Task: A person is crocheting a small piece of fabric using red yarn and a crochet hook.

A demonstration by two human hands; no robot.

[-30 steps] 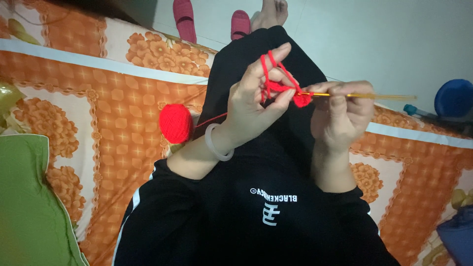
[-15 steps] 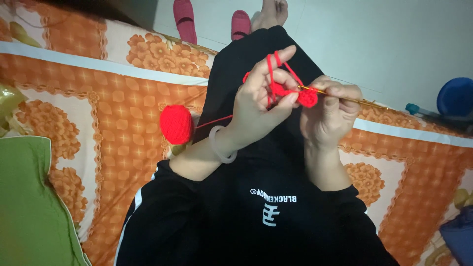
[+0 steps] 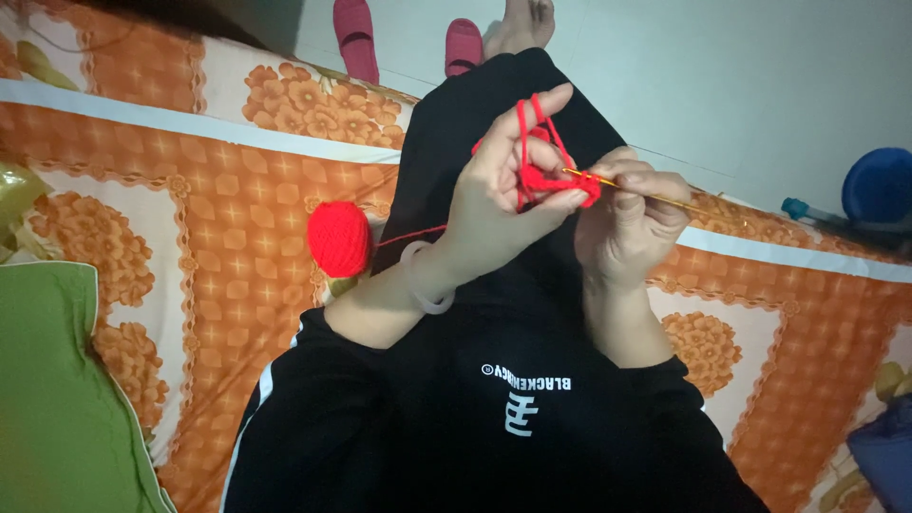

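Right of the red yarn ball (image 3: 339,238), the left hand (image 3: 499,204) pinches a small red crochet piece (image 3: 562,185) with yarn wound over its fingers (image 3: 541,104), while the right hand (image 3: 632,223) grips a thin hook (image 3: 655,197).

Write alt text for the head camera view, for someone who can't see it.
Seen from above, a person in black crochets: the left hand has red yarn looped over its fingers and holds a small red crochet piece, while the right hand works a slim golden hook into it. A red yarn ball rests on the orange floral bedsheet, and pink slippers sit on the floor beyond.
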